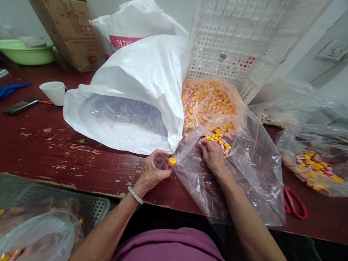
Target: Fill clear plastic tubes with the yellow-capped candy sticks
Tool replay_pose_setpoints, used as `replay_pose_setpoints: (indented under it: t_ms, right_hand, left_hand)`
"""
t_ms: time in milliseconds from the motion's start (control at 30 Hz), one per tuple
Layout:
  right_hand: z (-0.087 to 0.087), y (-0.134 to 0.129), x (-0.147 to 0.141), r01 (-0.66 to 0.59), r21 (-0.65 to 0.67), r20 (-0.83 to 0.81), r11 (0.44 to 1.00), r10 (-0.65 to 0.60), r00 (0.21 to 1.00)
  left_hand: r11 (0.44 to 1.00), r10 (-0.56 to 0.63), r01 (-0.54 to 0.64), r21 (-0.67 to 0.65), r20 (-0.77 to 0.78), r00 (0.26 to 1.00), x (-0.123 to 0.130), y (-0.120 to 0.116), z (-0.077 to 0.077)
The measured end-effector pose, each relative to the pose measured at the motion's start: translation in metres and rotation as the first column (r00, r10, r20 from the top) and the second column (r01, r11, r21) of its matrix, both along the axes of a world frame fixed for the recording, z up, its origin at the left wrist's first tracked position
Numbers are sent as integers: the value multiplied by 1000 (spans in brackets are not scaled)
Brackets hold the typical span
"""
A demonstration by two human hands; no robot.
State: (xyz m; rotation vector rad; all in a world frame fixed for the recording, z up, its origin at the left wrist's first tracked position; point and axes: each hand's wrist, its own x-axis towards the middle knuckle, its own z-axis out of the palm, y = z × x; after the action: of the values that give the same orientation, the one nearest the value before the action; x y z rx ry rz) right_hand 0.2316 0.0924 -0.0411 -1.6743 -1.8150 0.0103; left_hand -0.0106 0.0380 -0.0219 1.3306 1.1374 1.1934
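Observation:
Several clear tubes (159, 163) are wrapped in the fingers of my left hand (150, 171), and one piece with a yellow cap (172, 161) shows at its thumb. More clear tubes (129, 112) lie inside the open white sack (143, 67) behind it. My right hand (213, 155) reaches into the mouth of a clear plastic bag (250, 160), its fingertips at yellow-and-pink pieces (219, 135). Those fingers are bent and partly hidden, so whether they hold a piece cannot be made out. A large heap of yellow-capped pieces (210, 102) fills the back of this bag.
Red scissors (296, 205) and another bag of yellow-and-pink pieces (316, 168) lie at the right. A white crate (229, 31) leans behind. Left on the red table (40, 143) are a white cup (54, 93) and a phone (20, 106). A filled bag (34, 242) stands low at left.

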Motion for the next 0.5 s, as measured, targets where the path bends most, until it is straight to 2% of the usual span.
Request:
replay_pose_setpoints:
  t_ms: [67, 167, 267, 367, 433, 500]
  right_hand:
    - [12, -18, -9, -24, 26, -141, 999, 27, 990]
    - [41, -50, -32, -249, 34, -331, 968, 246, 911]
    - [66, -70, -60, -460, 90, -271, 883, 466, 842]
    - [77, -73, -78, -583, 94, -129, 807, 591, 797]
    - [78, -72, -82, -588, 102, -85, 802, 596, 799]
    - [78, -73, -81, -540, 117, -88, 834, 550, 831]
  left_hand:
    - [1000, -7, 7, 21, -18, 1000, 0, 1, -3]
    - [997, -29, 34, 67, -66, 997, 2, 2, -7]
    - [989, -51, 69, 128, -138, 989, 2, 1, -5]
    - [980, -75, 107, 166, -192, 979, 2, 0, -1]
    - [979, -70, 107, 173, -204, 976, 2, 0, -1]
    - [982, -59, 91, 164, -194, 979, 2, 1, -1]
